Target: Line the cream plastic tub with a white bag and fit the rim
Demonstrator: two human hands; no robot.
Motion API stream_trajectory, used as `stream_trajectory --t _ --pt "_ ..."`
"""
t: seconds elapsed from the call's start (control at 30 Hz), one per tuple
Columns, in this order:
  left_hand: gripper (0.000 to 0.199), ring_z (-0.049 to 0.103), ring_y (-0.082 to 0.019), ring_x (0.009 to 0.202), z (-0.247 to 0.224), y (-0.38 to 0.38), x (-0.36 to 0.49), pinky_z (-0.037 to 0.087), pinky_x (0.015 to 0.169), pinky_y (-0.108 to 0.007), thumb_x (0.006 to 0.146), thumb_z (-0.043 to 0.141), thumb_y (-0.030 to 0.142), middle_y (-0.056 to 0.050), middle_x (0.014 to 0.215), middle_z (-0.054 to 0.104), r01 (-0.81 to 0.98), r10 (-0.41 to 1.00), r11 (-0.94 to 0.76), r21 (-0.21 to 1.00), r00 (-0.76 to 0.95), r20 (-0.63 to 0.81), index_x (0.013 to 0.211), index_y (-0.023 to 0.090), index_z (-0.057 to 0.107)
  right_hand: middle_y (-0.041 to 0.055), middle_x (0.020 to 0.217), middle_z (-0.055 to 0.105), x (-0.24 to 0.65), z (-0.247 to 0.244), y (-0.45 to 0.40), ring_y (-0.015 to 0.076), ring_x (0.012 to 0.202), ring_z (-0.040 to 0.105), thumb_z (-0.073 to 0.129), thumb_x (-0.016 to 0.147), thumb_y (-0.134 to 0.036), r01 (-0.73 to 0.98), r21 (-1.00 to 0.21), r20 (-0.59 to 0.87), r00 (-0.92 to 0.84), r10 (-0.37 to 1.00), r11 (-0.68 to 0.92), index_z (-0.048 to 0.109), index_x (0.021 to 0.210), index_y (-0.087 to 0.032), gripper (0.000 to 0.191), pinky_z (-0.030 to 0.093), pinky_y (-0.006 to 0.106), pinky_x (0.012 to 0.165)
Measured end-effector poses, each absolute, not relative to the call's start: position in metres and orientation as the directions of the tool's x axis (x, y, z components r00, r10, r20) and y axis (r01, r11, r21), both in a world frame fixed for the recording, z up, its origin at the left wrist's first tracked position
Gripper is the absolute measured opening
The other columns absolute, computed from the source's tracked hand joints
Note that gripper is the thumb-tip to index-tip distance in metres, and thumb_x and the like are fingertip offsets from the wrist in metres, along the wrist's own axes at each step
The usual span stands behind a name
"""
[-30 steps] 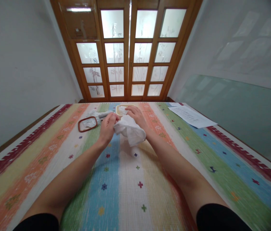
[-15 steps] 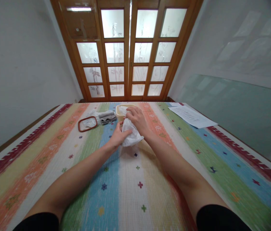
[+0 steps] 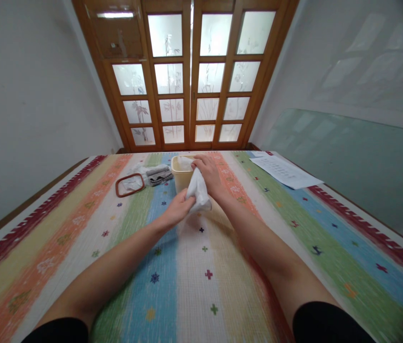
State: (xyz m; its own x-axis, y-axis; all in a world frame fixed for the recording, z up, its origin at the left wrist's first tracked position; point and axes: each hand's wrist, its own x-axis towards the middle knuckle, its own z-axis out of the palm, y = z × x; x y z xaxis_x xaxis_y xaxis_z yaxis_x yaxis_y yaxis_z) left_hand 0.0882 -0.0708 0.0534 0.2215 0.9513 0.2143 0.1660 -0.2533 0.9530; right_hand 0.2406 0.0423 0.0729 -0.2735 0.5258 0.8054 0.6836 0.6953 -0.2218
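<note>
So the thin white bag [image 3: 198,194] is held up over the counter [image 3: 194,295], right in front of the cream tub [image 3: 183,180], all crinkly and bunched to a point at the top. The left hand [image 3: 180,208] has its lower side pinched between thumb and fingers, and the right hand [image 3: 209,175] has its fingers curled around the top end. Between them, the bag and right hand block a good bit of the tub's right side. The tub is squarish with rounded corners, and some crumpled white stuff [image 3: 185,163] sits inside. Just left of it there's a folded grey cloth [image 3: 158,176], soft and fuzzy looking, then a reddish-brown ring [image 3: 130,193], a rounded rectangle, lying by some wrinkly clear plastic [image 3: 137,168]. Flat printed papers [image 3: 283,172] are well off to the right. Underneath is a striped, woven-looking tablecloth [image 3: 46,262]; wooden doors [image 3: 190,105] with frosted panes stand behind.
</note>
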Motion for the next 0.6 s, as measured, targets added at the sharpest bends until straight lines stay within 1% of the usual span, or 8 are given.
stream_trajectory --t 0.07,0.17,0.27,0.33,0.4,0.47,0.53,0.6 --pt "0.018 0.061 -0.022 0.09 0.057 -0.073 0.089 0.051 0.086 -0.036 0.089 0.049 0.027 -0.005 0.096 0.07 0.24 0.921 -0.343 0.908 0.274 0.276 0.094 0.018 0.064 0.0107 0.125 0.07 0.241 0.074 0.043 0.0275 0.12 0.06 0.05 0.104 -0.032 0.64 -0.285 0.804 -0.245 0.542 0.713 0.074 0.107 -0.023 0.026 0.047 0.045 0.108" --pt "0.02 0.061 -0.022 0.094 0.063 -0.082 0.091 0.049 0.091 -0.036 0.092 0.043 0.028 -0.006 0.098 0.068 0.29 0.857 -0.437 0.851 0.421 0.297 0.093 0.019 0.06 0.0118 0.124 0.072 0.241 0.078 0.043 0.0275 0.12 0.063 0.047 0.105 -0.038 0.579 -0.369 0.797 -0.205 0.568 0.727 0.076 0.114 -0.022 0.034 0.048 0.045 0.109" --pt "0.019 0.059 -0.021 0.088 0.071 -0.093 0.095 0.048 0.086 -0.034 0.093 0.04 0.028 -0.005 0.094 0.066 0.353 0.783 -0.522 0.776 0.558 0.273 0.089 0.019 0.056 0.0138 0.123 0.074 0.243 0.081 0.043 0.0295 0.12 0.065 0.046 0.104 -0.042 0.551 -0.435 0.774 -0.177 0.608 0.713 0.075 0.123 -0.022 0.04 0.049 0.048 0.11" --pt "0.019 0.056 -0.019 0.081 0.076 -0.1 0.096 0.046 0.081 -0.032 0.092 0.039 0.027 -0.004 0.088 0.064 0.387 0.739 -0.571 0.724 0.627 0.247 0.084 0.019 0.054 0.0136 0.124 0.074 0.244 0.083 0.042 0.0306 0.12 0.066 0.045 0.104 -0.041 0.549 -0.453 0.763 -0.167 0.624 0.702 0.074 0.127 -0.023 0.041 0.05 0.05 0.109" --pt "0.018 0.055 -0.018 0.078 0.081 -0.106 0.096 0.045 0.078 -0.031 0.091 0.039 0.025 -0.004 0.085 0.063 0.397 0.7 -0.607 0.688 0.676 0.228 0.081 0.02 0.052 0.0128 0.125 0.074 0.245 0.084 0.042 0.0302 0.12 0.067 0.044 0.105 -0.04 0.563 -0.448 0.764 -0.162 0.624 0.694 0.072 0.128 -0.024 0.04 0.052 0.05 0.107" --pt "0.017 0.056 -0.018 0.079 0.085 -0.11 0.096 0.045 0.08 -0.031 0.091 0.039 0.024 -0.005 0.086 0.063 0.374 0.658 -0.639 0.672 0.718 0.226 0.08 0.019 0.053 0.0125 0.126 0.073 0.246 0.084 0.04 0.0281 0.118 0.067 0.044 0.107 -0.038 0.597 -0.41 0.774 -0.171 0.609 0.689 0.071 0.127 -0.023 0.037 0.054 0.047 0.105" --pt "0.016 0.058 -0.019 0.082 0.088 -0.113 0.096 0.046 0.083 -0.032 0.089 0.041 0.024 -0.006 0.088 0.065 0.339 0.61 -0.669 0.662 0.759 0.227 0.081 0.019 0.054 0.0123 0.129 0.07 0.246 0.084 0.037 0.0259 0.117 0.067 0.05 0.106 -0.037 0.632 -0.362 0.787 -0.188 0.588 0.685 0.068 0.129 -0.021 0.033 0.056 0.047 0.103" --pt "0.015 0.059 -0.02 0.085 0.089 -0.114 0.096 0.047 0.085 -0.033 0.088 0.043 0.025 -0.007 0.089 0.065 0.318 0.571 -0.689 0.652 0.791 0.218 0.081 0.019 0.055 0.0114 0.132 0.066 0.245 0.083 0.034 0.0243 0.115 0.066 0.06 0.103 -0.039 0.653 -0.32 0.793 -0.211 0.571 0.686 0.064 0.131 -0.019 0.034 0.057 0.046 0.099"
